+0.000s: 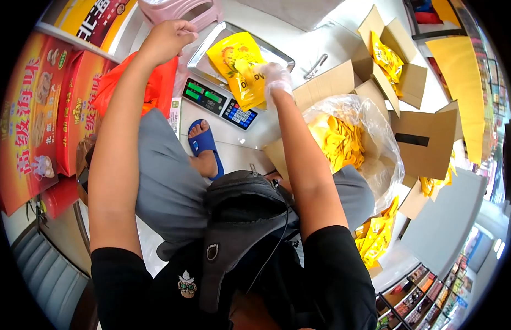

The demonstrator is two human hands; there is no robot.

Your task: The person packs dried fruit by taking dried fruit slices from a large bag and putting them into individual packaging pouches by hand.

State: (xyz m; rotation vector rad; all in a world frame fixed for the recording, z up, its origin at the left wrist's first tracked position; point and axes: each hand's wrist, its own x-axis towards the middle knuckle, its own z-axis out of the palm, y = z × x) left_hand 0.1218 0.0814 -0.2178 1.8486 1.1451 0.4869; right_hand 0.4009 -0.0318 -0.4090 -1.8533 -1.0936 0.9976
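My right hand (276, 78), in a clear thin plastic glove, grips the right edge of a yellow printed pouch (244, 69). The pouch lies tilted across the metal tray (206, 45) of a digital scale (216, 103), covering part of its panel; green digits glow to its left. My bare left hand (166, 41) is raised at the upper left, beside a pink plastic stool (203, 17) and above a red plastic bag (137, 85). Its fingers are curled inward, and whatever may be in them is hidden.
Right of my right arm, a clear plastic liner (385, 157) in a carton holds many yellow pieces (343, 144). Open cardboard boxes (426, 132) with yellow pouches (386, 61) stand beyond. Metal tongs (316, 66) lie on the floor. Red printed cartons (33, 118) line the left.
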